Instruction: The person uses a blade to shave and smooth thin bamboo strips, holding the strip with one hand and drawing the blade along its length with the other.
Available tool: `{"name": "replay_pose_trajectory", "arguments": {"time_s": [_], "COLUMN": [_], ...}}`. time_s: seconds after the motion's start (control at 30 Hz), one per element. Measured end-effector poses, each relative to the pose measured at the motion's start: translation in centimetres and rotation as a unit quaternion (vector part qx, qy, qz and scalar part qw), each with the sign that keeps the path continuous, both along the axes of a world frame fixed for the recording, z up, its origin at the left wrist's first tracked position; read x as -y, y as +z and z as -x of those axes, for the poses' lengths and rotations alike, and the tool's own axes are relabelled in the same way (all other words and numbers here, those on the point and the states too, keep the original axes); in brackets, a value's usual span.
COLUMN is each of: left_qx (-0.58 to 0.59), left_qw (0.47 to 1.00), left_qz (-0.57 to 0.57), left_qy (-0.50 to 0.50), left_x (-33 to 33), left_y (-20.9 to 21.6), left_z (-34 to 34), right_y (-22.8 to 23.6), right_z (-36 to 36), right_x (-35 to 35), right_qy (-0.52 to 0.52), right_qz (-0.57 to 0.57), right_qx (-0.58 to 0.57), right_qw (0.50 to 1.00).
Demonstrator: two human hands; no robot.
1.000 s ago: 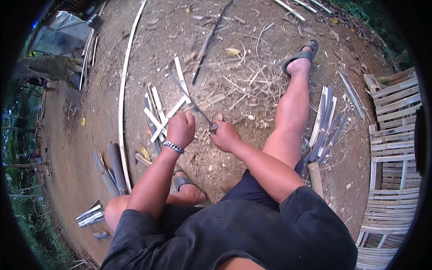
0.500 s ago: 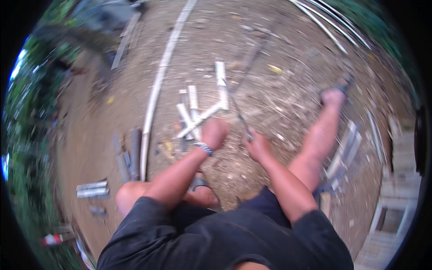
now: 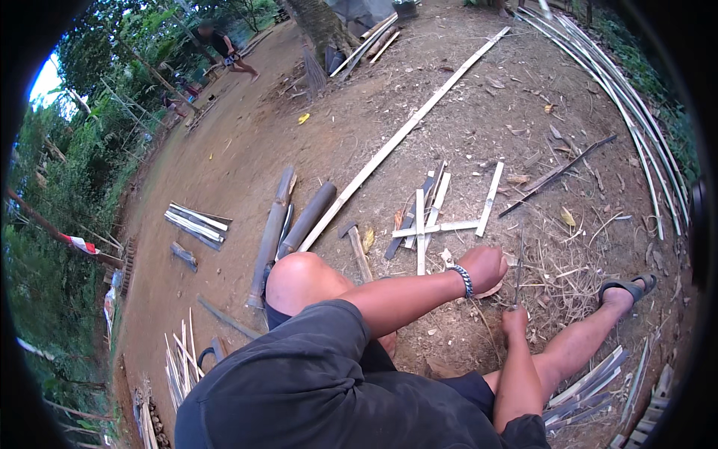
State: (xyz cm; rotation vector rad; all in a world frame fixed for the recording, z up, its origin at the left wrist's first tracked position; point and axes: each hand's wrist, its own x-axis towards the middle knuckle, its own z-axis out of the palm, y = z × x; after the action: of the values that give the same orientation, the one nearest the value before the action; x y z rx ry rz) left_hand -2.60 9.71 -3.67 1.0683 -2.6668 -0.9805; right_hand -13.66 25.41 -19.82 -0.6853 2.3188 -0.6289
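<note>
"So, what do you count?"

"One thin blade (image 3: 519,268) in my right hand (image 3: 514,320), fingers clamped round its end. My left hand (image 3: 482,271)'s finger state I can't tell. One wooden-handled tool (image 3: 360,256) lies on brown earth (image 3: 228,277), trees (image 3: 314,22) beyond."

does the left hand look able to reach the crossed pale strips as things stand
Probably yes: the crossed pale strips lie just beyond the left hand, with nothing visible in the way.
</note>
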Motion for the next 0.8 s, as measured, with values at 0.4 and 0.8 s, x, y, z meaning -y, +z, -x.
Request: {"name": "replay_pose_trajectory", "arguments": {"time_s": [0.4, 0.8], "left_qx": [0.022, 0.007], "left_qw": [0.992, 0.999], "left_qz": [0.121, -0.016], "left_qy": [-0.001, 0.03], "left_x": [0.4, 4.5], "left_y": [-0.4, -2.7], "left_z": [-0.8, -3.0], "right_y": [-2.3, -4.3], "right_z": [-0.7, -1.2], "right_x": [-0.6, -1.3], "right_qy": [-0.038, -0.146], "right_qz": [0.005, 0.008], "right_qx": [0.06, 0.185], "right_qw": [0.997, 0.972]}}
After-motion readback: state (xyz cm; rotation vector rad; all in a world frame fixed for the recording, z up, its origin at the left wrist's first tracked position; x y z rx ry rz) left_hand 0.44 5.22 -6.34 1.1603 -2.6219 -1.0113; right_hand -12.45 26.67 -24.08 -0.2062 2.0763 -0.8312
